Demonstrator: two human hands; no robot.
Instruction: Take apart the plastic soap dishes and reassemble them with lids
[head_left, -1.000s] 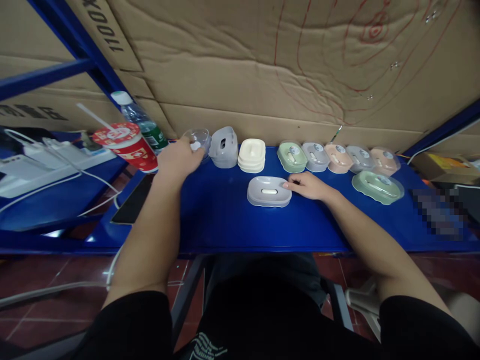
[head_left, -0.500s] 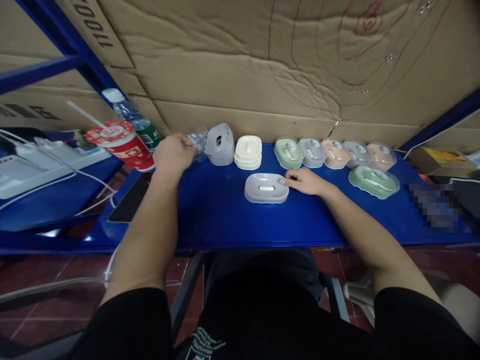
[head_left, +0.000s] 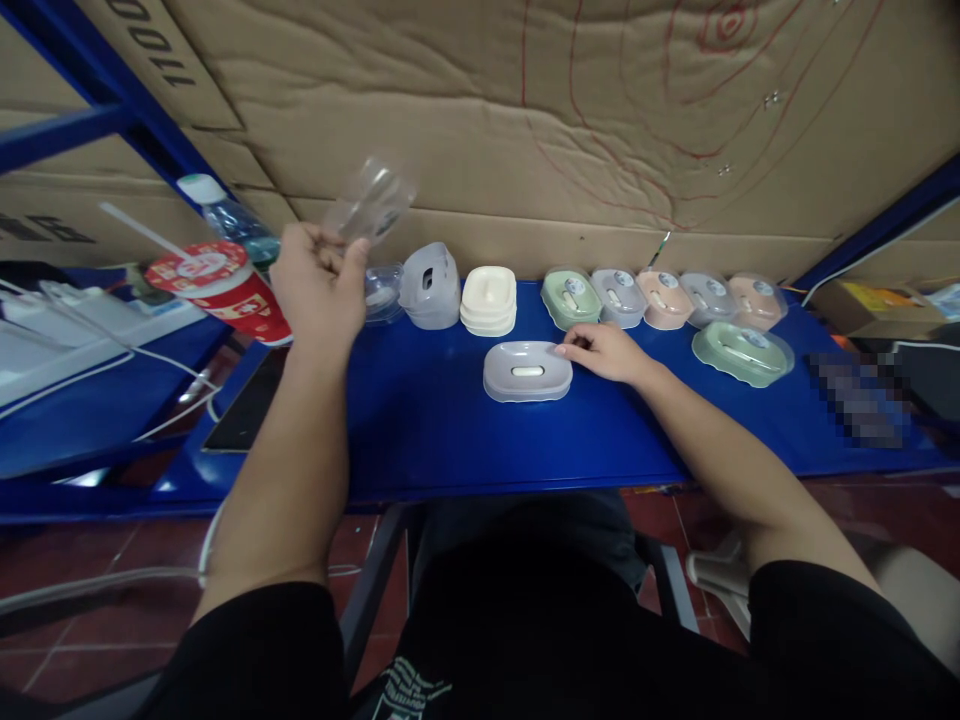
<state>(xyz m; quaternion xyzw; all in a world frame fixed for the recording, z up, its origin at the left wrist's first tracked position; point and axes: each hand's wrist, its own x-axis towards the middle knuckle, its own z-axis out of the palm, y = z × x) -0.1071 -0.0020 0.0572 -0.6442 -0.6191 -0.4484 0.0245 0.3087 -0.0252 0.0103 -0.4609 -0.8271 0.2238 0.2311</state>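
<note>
My left hand (head_left: 322, 280) is closed on the edge of a clear plastic cover (head_left: 375, 200), raised above the table and blurred by motion. More clear covers (head_left: 382, 293) lie below it on the blue table (head_left: 420, 430). My right hand (head_left: 606, 352) pinches the right rim of a grey soap dish (head_left: 527, 385), which lies flat with a white oval insert in its middle. Behind the dish stand a stack of grey dish parts (head_left: 431, 288) and a stack of cream-coloured inserts (head_left: 489, 300).
A row of covered dishes, with a green one (head_left: 571, 300) at its left end, stands at the back. Another green covered dish (head_left: 742, 355) lies nearer. At left are a red paper cup (head_left: 232, 295) with a straw, a bottle (head_left: 232, 222) and a black flat object (head_left: 247, 410).
My left hand has lifted a clear cover up off the pile at the back left. My right hand stays at the grey soap dish's rim. The view has shifted slightly.
</note>
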